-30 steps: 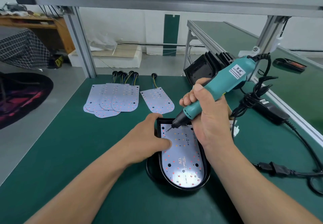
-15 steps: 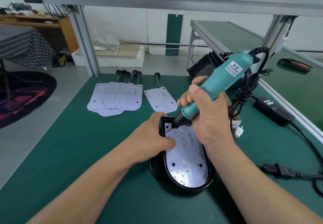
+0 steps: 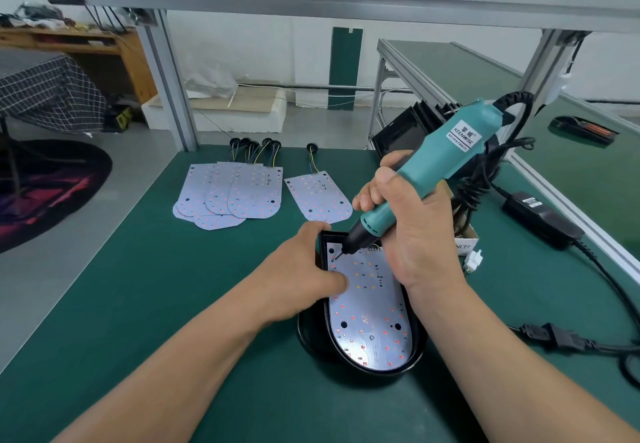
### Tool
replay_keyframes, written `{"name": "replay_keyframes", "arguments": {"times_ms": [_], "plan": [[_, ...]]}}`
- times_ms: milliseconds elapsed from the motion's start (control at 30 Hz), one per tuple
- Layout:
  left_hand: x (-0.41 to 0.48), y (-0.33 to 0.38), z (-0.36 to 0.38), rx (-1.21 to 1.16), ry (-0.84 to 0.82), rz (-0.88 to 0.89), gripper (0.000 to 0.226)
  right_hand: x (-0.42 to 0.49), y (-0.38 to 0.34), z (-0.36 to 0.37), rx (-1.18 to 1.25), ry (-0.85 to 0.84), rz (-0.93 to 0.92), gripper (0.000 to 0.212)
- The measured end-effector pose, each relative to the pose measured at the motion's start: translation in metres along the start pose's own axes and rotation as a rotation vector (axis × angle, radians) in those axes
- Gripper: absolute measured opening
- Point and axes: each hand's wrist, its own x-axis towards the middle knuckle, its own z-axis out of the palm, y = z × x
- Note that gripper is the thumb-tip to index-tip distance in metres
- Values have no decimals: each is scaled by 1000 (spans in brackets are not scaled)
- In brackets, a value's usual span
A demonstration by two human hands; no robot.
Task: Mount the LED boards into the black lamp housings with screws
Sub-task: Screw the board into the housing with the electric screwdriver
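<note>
The white, round-ended LED board [image 3: 370, 307] lies inside the black, round-ended plastic lamp housing [image 3: 379, 370], which sits on the green bench mat [image 3: 156, 287] between the 2 forearms. The left hand [image 3: 304, 269] grips the housing's left rim, its thumb pressed flat on the board. The right hand [image 3: 412, 235], above the housing's far end, is wrapped around the teal electric screwdriver [image 3: 433, 172], whose bit touches the board's far-left corner. Beyond the housing lies 1 loose white LED board [image 3: 318, 198]; further left is an overlapping pile of white LED boards [image 3: 228, 197]. Right of the housing sits a black power adapter [image 3: 540, 217].
</note>
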Motion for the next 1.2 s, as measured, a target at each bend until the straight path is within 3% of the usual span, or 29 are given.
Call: {"name": "replay_keyframes", "arguments": {"times_ms": [100,367,633,900,1100,1200], "plan": [[-1,2,0,6,7,4,61,-2,0,1,-52,-74,-11,9],[-2,2,-2,-22,-4,-10,51,-3,2,13,-103,-249,30,25],[0,-1,-3,-53,-19,-3,45,1,7,11,-111,-358,97,13],[1,0,-3,-93,-49,-23,51,-5,-6,2,-74,-211,20,41],[0,-1,-4,-95,-43,-31,57,-8,-28,9,-210,-265,-70,34],[0,-1,-5,-112,-57,-51,59,-2,-45,1,-205,-163,-52,36]]}}
